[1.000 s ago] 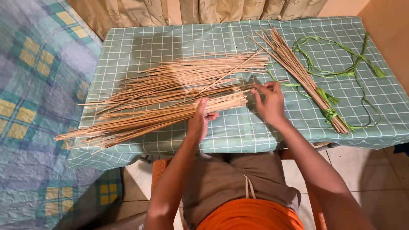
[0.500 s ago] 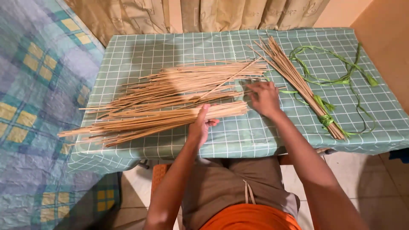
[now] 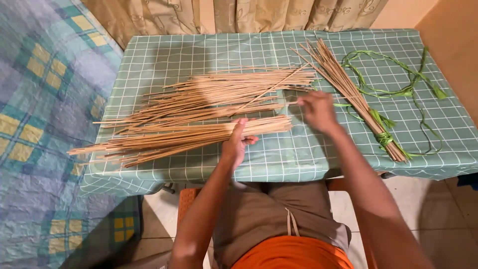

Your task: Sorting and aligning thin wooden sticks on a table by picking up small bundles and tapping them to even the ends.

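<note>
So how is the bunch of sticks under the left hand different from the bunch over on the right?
The held bunch is loose, unbound, lying nearly crosswise under the left hand. The tied bunch is bound with green strip, lies diagonally and fans out at its far end, untouched. Both are thin tan sticks.

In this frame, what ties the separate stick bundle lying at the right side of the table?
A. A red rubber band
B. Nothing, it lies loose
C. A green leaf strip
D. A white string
C: the tied bundle is wound near its lower end with a green leaf strip, whose loose length trails across the checked tablecloth.
</note>
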